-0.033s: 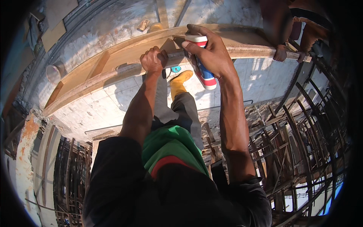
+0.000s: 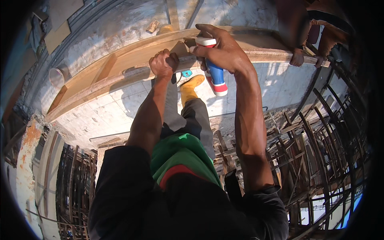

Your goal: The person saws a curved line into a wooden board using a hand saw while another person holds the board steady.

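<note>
A long wooden panel (image 2: 140,69) with raised plank edges and cross battens spans the view in front of me. My left hand (image 2: 163,64) is closed over its near plank edge. My right hand (image 2: 228,50) is beside it on the right, thumb and fingers curled round a red, white and blue striped object (image 2: 216,77). This object is long and rounded like a bottle or thick handle; its exact kind I cannot tell. It slants down across the near edge, its lower end over the pale floor. A small dark angular piece (image 2: 181,49) rests between my hands.
At the right end, another person's hands (image 2: 297,58) hold the panel's near edge. A pale bucket (image 2: 57,78) stands at the left. My yellow boot (image 2: 188,90) is on tiles near a turquoise round thing (image 2: 187,73). Bars and poles (image 2: 316,140) crowd the space behind me on the right.
My right hand has turned slightly, and the striped object has swung and rolled a little, showing more of its blue side. My left hand has barely moved.
</note>
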A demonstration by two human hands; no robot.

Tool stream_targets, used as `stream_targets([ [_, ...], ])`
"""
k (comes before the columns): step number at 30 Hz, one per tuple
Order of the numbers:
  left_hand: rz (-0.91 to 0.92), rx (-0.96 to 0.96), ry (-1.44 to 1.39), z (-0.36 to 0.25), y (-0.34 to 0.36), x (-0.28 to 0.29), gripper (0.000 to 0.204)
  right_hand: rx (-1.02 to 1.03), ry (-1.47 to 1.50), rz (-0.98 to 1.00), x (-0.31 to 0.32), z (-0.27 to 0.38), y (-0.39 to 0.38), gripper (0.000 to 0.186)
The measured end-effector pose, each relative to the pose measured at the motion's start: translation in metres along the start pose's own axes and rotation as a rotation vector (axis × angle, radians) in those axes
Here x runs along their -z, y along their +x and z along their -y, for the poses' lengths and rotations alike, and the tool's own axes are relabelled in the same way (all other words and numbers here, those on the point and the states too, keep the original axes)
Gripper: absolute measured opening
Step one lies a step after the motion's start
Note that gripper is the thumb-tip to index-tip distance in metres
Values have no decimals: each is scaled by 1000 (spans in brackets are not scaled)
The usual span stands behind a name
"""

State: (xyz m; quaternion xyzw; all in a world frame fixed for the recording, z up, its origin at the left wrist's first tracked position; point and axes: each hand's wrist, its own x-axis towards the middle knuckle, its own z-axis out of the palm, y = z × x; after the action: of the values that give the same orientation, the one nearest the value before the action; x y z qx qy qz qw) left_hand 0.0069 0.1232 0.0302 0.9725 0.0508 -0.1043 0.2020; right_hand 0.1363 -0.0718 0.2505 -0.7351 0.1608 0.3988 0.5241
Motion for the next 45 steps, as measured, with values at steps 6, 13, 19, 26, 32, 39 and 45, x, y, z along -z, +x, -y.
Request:
stream_targets([
  [6, 93, -54, 156, 14, -2, 9, 14, -123, 83, -47, -14, 0, -12, 54],
  [13, 125, 68, 171, -25, 12, 13, 29, 15, 244, -550, -135, -218, -163, 77],
  [19, 64, 26, 212, -14, 4, 21, 32, -53, 323, -473, -179, -286, -162, 64],
  [26, 112, 64, 248, -19, 4, 20, 36, 102, 150, -537, -202, -364, -114, 34],
  [32, 79, 37, 331, -23, 2, 20, 35, 532, 40, -449, -193, -459, -23, 43],
  [39, -29, -55, 368, -26, 2, 4, 35, 703, -135, -303, -193, -494, 59, 55],
  [45, -81, 25, 309, -25, -1, 9, 40, 630, -242, -442, -183, -453, -56, 51],
])
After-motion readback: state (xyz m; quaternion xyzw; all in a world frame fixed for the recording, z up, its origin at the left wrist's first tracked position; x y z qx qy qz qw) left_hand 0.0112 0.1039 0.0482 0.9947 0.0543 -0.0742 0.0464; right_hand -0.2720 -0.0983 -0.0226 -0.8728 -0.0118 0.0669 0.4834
